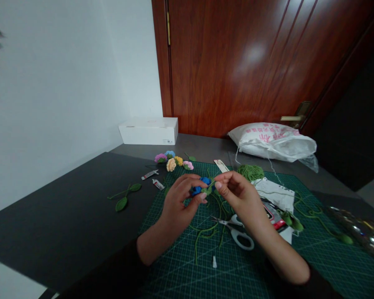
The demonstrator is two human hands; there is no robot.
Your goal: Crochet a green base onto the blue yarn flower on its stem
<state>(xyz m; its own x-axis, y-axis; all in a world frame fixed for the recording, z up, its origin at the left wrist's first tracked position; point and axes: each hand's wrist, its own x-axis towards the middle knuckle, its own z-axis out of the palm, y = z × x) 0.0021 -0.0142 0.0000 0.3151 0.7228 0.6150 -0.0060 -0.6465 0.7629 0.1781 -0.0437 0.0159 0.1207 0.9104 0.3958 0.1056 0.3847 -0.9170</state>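
While both forearms angle in over a green cutting mat [339,265], the left hand [180,203] and right hand [237,195] meet, raised above it. Left fingers [195,182] curl closely around a blue crocheted flower [205,181], while right fingertips [218,185] pinch together at its right side on a green stem [209,191]. Scissors [233,232] lie on the mat below, nearer the person.

Dark long sleeves [112,276], cuffs ending mid-forearm; left hand [182,201] and right hand [237,193] bare, nails short
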